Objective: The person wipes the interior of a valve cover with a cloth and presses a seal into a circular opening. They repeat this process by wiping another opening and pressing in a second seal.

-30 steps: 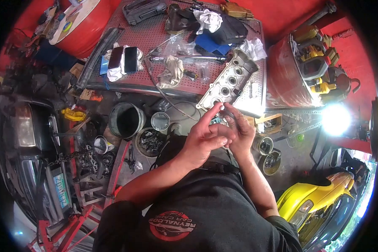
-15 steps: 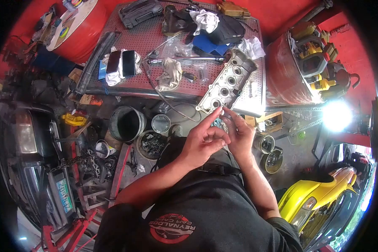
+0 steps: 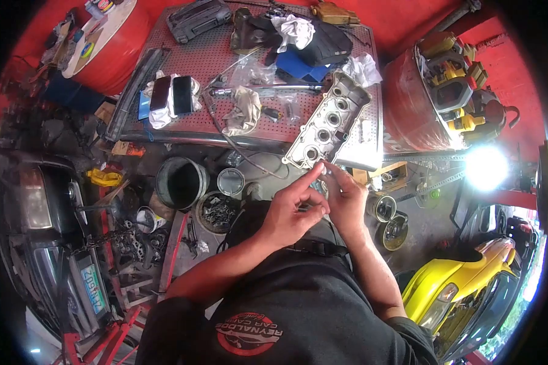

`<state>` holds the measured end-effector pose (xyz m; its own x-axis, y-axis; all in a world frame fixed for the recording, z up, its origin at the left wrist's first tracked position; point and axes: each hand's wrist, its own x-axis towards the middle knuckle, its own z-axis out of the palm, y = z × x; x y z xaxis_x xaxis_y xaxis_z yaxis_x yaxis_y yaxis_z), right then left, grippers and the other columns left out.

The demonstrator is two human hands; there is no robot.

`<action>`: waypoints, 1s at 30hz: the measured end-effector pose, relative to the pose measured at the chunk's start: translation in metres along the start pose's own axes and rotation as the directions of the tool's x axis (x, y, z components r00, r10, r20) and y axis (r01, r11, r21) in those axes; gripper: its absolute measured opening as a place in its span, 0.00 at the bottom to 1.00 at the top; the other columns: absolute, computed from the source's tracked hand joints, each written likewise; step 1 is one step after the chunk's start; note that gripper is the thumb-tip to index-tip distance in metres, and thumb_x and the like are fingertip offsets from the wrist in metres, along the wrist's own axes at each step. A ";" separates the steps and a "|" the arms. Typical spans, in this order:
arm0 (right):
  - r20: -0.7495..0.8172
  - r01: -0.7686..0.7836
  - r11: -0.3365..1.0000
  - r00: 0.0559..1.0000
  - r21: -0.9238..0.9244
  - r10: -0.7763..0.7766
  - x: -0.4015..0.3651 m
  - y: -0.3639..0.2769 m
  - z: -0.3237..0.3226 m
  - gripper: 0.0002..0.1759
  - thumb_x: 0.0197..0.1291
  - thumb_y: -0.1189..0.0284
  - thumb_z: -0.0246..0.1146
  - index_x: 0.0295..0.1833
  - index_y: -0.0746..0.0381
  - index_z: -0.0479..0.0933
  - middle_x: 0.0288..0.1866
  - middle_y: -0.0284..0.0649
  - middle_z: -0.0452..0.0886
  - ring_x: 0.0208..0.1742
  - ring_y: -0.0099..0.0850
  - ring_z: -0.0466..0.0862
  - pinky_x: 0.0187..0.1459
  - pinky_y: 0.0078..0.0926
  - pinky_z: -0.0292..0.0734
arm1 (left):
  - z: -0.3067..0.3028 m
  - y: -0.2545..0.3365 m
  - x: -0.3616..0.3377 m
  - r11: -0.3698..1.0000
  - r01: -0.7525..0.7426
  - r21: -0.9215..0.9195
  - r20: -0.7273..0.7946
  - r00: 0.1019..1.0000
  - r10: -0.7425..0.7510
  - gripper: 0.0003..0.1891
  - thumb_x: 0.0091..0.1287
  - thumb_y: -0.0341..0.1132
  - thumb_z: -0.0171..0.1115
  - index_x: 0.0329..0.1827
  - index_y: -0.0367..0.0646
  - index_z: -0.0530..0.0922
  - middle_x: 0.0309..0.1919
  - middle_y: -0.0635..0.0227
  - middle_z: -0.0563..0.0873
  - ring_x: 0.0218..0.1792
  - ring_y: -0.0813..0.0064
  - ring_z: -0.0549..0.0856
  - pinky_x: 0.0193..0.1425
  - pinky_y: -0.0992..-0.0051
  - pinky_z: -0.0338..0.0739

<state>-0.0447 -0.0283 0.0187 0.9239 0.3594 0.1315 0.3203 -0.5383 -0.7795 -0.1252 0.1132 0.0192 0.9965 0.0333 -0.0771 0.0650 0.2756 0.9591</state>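
Observation:
My hands meet at the fingertips just below the near end of a metal valve cover (image 3: 330, 125), which lies on the perforated bench with its round openings showing. My right hand (image 3: 346, 198) is closed in a pinch around a tiny pale thing (image 3: 324, 171), too small to name. My left hand (image 3: 292, 210) has its index finger stretched out to that same spot, with the thumb apart and the other fingers curled. Beyond them on the bench are a crumpled cloth (image 3: 243, 111), a long metal bar tool (image 3: 268, 88) and clear plastic bags (image 3: 254, 72).
The red perforated bench (image 3: 204, 64) also bears two phones (image 3: 181, 95) on a rag and a black case (image 3: 198, 19). On the floor stand a dark bucket (image 3: 181, 182) and a pan of small metal parts (image 3: 218, 211). A drum (image 3: 408, 103) holds several oil bottles.
The view has shifted slightly. My hands stay together at the fingertips, with the left index finger a little lower against the small thing.

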 end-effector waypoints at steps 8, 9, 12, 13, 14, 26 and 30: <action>0.080 0.079 0.996 0.994 -0.045 -0.075 0.005 0.017 0.003 0.31 0.65 0.77 0.68 0.73 0.63 0.70 0.42 0.48 0.90 0.40 0.47 0.91 0.42 0.40 0.85 | -0.028 0.023 0.040 0.725 -0.315 0.613 -0.048 0.901 0.432 0.39 0.61 0.22 0.68 0.79 0.43 0.67 0.51 0.67 0.87 0.55 0.67 0.81 0.66 0.66 0.73; 0.087 0.080 0.996 0.993 -0.046 -0.076 0.006 0.016 0.004 0.37 0.65 0.77 0.68 0.78 0.63 0.65 0.42 0.48 0.90 0.40 0.48 0.91 0.42 0.41 0.85 | -0.028 0.023 0.043 0.645 -0.347 0.681 0.047 0.900 0.434 0.40 0.61 0.23 0.68 0.80 0.44 0.67 0.54 0.68 0.87 0.57 0.65 0.80 0.68 0.64 0.71; 0.190 0.027 0.982 0.982 -0.187 0.009 0.010 0.006 -0.002 0.49 0.65 0.78 0.66 0.85 0.63 0.47 0.42 0.48 0.90 0.41 0.49 0.91 0.41 0.45 0.84 | -0.027 0.017 0.050 0.600 -0.324 0.731 0.127 0.929 0.347 0.42 0.59 0.23 0.70 0.80 0.45 0.66 0.54 0.69 0.87 0.62 0.59 0.78 0.72 0.59 0.65; 0.191 0.091 0.975 0.980 -0.203 -0.052 0.011 0.007 -0.004 0.51 0.64 0.77 0.67 0.85 0.63 0.42 0.42 0.50 0.90 0.40 0.50 0.90 0.41 0.45 0.84 | -0.025 0.017 0.052 0.617 -0.307 0.724 0.115 0.937 0.330 0.42 0.60 0.23 0.70 0.80 0.47 0.66 0.52 0.71 0.88 0.61 0.61 0.78 0.73 0.58 0.63; 0.173 0.061 0.982 0.985 -0.177 -0.030 0.010 0.004 -0.005 0.50 0.64 0.78 0.67 0.85 0.63 0.45 0.43 0.49 0.90 0.41 0.48 0.91 0.42 0.44 0.84 | -0.025 0.016 0.054 0.609 -0.318 0.727 0.125 0.933 0.338 0.41 0.60 0.23 0.70 0.80 0.46 0.66 0.51 0.71 0.89 0.60 0.62 0.79 0.73 0.59 0.64; -0.202 -0.051 0.938 0.971 0.344 0.127 0.002 0.032 0.006 0.14 0.62 0.84 0.70 0.54 0.66 0.86 0.52 0.38 0.87 0.52 0.26 0.84 0.57 0.24 0.78 | -0.021 0.033 0.059 0.798 -0.310 0.516 -0.118 0.897 0.425 0.46 0.62 0.20 0.68 0.82 0.39 0.54 0.55 0.61 0.87 0.59 0.69 0.82 0.67 0.69 0.71; -0.259 0.029 0.922 0.963 0.386 0.078 0.002 0.039 0.002 0.14 0.64 0.84 0.67 0.55 0.65 0.86 0.57 0.39 0.86 0.60 0.28 0.81 0.63 0.28 0.75 | -0.014 0.036 0.037 0.982 -0.183 -0.054 -0.180 0.969 0.171 0.45 0.66 0.23 0.67 0.83 0.39 0.50 0.56 0.55 0.86 0.55 0.69 0.84 0.63 0.69 0.73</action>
<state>-0.0312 -0.0473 -0.0130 0.9686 0.1067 0.2247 0.2417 -0.1915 -0.9513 -0.0867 0.1377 0.0469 0.9668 0.2523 0.0399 -0.1213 0.3161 0.9409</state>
